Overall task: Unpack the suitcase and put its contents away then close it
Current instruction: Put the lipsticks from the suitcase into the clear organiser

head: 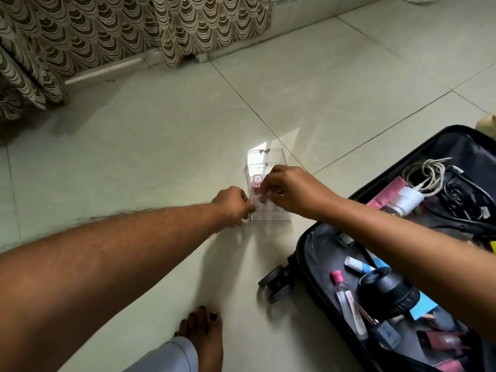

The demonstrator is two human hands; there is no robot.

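Note:
A black suitcase (316, 253) lies open on the floor at the right, holding cosmetics, a black round case (386, 294), a clear bottle with a pink cap (346, 299) and a white charger with cable (410, 197). A clear acrylic box (264, 159) stands on the tiles left of it. My right hand (292, 189) is over the box, its fingers pinching a small pink bottle (257, 183) inside it. My left hand (232, 206) grips the box's near left corner with curled fingers.
Patterned brown and cream curtains (107, 36) hang along the far left wall. My bare foot (205, 334) rests on the pale tiled floor (161, 146) near the bottom. The suitcase's wheels (276, 283) stick out toward my foot.

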